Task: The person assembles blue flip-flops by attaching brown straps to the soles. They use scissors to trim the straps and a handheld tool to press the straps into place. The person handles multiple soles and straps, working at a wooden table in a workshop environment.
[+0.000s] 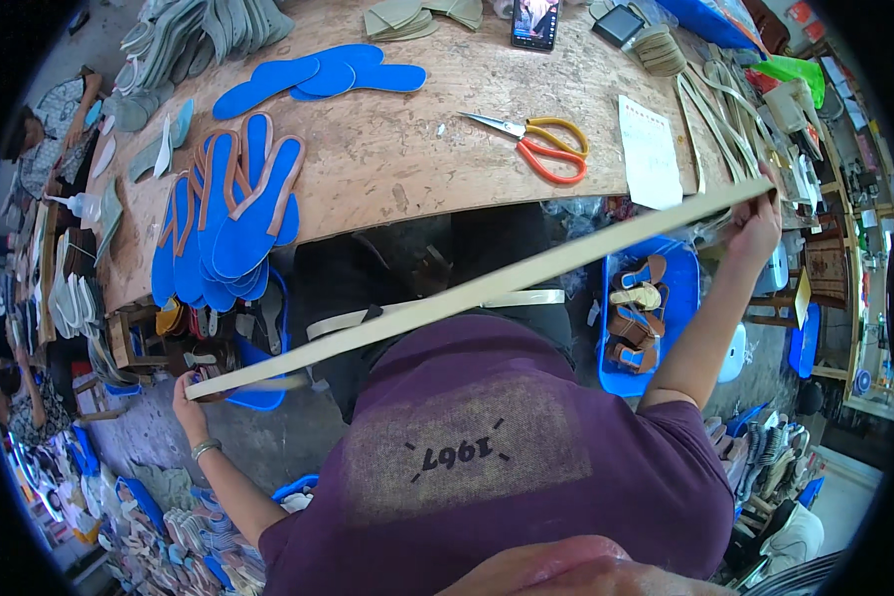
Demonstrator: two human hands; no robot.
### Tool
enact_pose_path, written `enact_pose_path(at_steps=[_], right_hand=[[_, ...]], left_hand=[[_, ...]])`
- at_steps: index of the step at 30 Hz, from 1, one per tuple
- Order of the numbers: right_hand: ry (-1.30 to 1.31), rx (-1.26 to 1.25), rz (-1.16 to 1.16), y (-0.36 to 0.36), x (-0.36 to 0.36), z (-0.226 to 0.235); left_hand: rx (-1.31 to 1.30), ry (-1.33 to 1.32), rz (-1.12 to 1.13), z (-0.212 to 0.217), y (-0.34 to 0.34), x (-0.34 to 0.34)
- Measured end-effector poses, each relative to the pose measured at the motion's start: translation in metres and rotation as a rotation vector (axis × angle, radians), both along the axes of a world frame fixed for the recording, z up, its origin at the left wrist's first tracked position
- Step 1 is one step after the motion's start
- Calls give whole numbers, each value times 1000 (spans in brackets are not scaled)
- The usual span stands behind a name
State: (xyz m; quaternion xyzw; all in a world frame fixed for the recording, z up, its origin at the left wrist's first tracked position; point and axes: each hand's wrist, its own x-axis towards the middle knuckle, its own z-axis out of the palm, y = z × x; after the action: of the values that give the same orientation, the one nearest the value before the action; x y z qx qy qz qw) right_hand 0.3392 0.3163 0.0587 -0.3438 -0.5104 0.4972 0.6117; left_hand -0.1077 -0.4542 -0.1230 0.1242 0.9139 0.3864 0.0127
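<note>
A long cream strip (467,290) is stretched taut and slanting in front of my body, above my lap. Its lower left end is pinched in my left hand (191,409), out beside the table. My right hand (755,230) grips the other end, raised higher near the table's right front edge. Across my thighs lies another pale strip (526,297). More narrow strips (730,129) hang in a loose bundle on the table, beyond my right hand. Scissors (546,147) with orange and yellow handles rest on the table with their blades apart.
Brown-edged blue insoles (258,228) are piled on the wooden table (387,169), with plain blue insoles (318,77) behind. A paper sheet (649,149) and a phone (535,22) lie there too. A blue basket (621,381) of sandals stands below. Other people (55,129) sit at far left.
</note>
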Motion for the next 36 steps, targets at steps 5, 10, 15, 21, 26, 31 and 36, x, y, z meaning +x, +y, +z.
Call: enact_pose_path(at_steps=[5, 10, 15, 21, 26, 31, 36], right_hand=[[-381, -220, -123, 92, 144, -96], [-1468, 317, -173, -1, 68, -69], [-745, 452, 620, -169, -97, 2], [-498, 691, 902, -240, -214, -22], [-669, 572, 916, -195, -193, -58], [-697, 340, 1037, -174, -163, -88], [-848, -64, 1256, -171, -153, -94]], left_hand=[[-78, 65, 2, 31, 3, -35], [-259, 539, 120, 144, 118, -6], [-326, 678, -254, 246, 303, 117], [-555, 755, -735, 227, 424, 132], [-627, 547, -1073, 213, 406, 89], [-442, 39, -1073, 228, 395, 70], [-185, -236, -801, 236, 374, 29]])
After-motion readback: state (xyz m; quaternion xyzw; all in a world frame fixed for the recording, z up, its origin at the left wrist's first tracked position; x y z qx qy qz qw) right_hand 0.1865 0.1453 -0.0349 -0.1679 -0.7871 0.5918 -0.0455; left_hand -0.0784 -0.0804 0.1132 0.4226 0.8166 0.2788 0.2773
